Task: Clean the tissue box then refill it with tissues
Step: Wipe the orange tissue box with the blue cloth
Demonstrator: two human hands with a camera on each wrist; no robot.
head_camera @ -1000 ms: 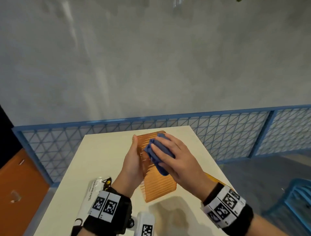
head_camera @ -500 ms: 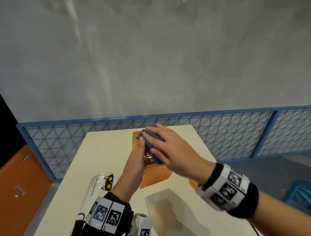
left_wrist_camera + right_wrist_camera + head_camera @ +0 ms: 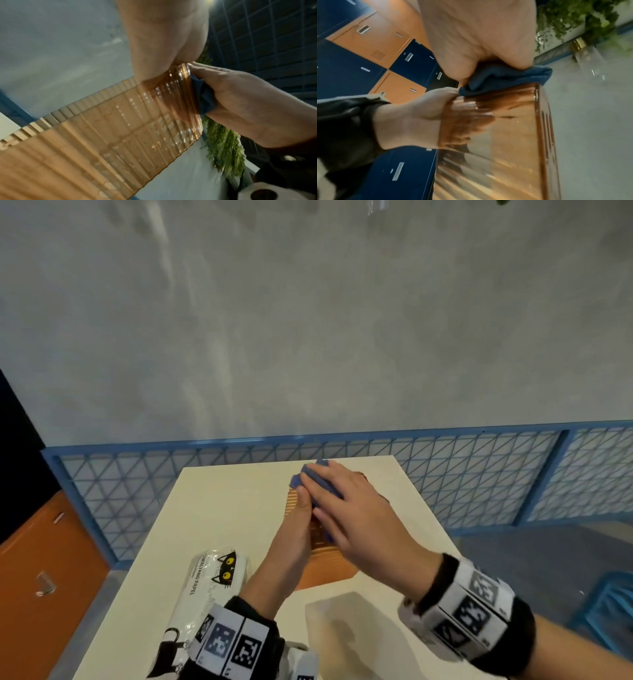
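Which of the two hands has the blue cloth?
The right hand, holding the blue cloth against the orange tissue box; the left hand only grips the box, with no cloth.

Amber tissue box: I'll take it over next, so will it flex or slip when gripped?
Probably stiff: the tissue box shows straight ribbed walls in the left hand. Possibly slippery: glossy, with sharp highlights. Likely light: thin see-through plastic.

Head camera: above, looking forward and down across my table [image 3: 219, 508] to the far wall [image 3: 308, 320]. Left wrist camera: close under my left hand [image 3: 163, 33], facing right. Right wrist camera: close under my right hand [image 3: 479, 33], facing left toward lockers [image 3: 368, 40]. All three share the tissue box [image 3: 329, 571] and blue cloth [image 3: 295, 481].
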